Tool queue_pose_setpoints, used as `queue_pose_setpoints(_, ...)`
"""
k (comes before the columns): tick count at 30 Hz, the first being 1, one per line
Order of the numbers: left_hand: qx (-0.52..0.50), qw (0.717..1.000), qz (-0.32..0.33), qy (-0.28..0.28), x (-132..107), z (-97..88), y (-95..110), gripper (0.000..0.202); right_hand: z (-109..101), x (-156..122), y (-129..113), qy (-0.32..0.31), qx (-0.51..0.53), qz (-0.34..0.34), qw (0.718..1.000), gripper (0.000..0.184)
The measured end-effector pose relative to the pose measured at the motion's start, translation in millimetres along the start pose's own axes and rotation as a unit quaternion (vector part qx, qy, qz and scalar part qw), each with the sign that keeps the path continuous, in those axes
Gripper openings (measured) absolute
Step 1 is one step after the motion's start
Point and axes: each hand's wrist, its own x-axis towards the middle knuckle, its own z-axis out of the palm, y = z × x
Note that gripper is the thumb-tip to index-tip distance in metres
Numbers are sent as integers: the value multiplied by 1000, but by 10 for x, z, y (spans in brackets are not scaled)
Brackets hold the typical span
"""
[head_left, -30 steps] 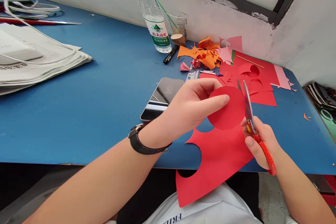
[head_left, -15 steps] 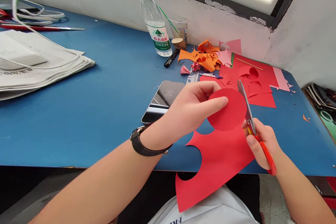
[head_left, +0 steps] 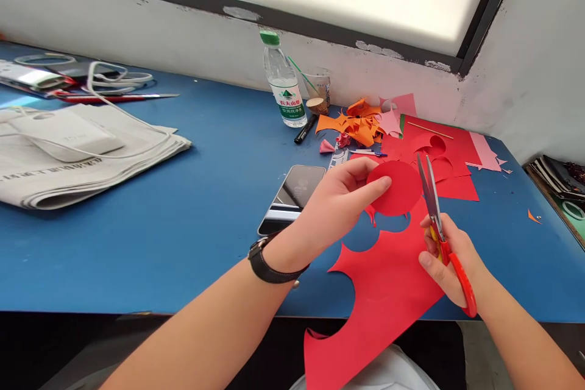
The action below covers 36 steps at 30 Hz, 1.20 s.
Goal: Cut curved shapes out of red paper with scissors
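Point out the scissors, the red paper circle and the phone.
scissors (head_left: 432, 204), head view, on the blades.
red paper circle (head_left: 402, 190), head view, on its middle.
phone (head_left: 296, 195), head view, on its dark screen.

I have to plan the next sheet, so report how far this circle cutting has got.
Done: the red sheet already has round notches cut from its edge, and most of the red circle is cut free. In hand: the left hand pinches the circle while the right hand holds the scissors at its right edge. Left: a short uncut stretch there, it seems.
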Motion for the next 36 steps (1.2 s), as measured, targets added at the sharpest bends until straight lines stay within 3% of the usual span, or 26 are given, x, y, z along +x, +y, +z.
queue_pose_setpoints(4, 76, 997, 11, 34, 129, -59, -173, 25, 25, 71, 11, 71, -38, 23, 996, 45)
queue_pose_setpoints(6, 155, 984, 23, 81, 217, -97, -301, 33, 10, 131, 9, 99, -51, 51, 992, 47)
queue_pose_setpoints(10, 212, 973, -10, 91, 381, -181, -529, 48, -41, 252, 37, 145, -79, 84, 983, 50)
queue_pose_setpoints(16, 268, 950, -99, 126, 605, -370, -720, 38, -31, 335, 96, 137, -69, 61, 986, 50)
queue_pose_setpoints(20, 240, 944, -150, 172, 763, -485, -804, 43, 5, 353, 91, 127, -62, 41, 989, 50)
queue_pose_setpoints(24, 205, 944, -184, 182, 856, -563, -855, 44, 28, 358, 89, 120, -52, 30, 991, 52)
queue_pose_setpoints(30, 229, 943, -183, 155, 897, -681, -920, 45, 46, 353, 118, 120, -43, 26, 992, 53)
queue_pose_setpoints(36, 333, 919, -147, 153, 958, -759, -1046, 43, 52, 336, 103, 101, -51, 18, 993, 53)
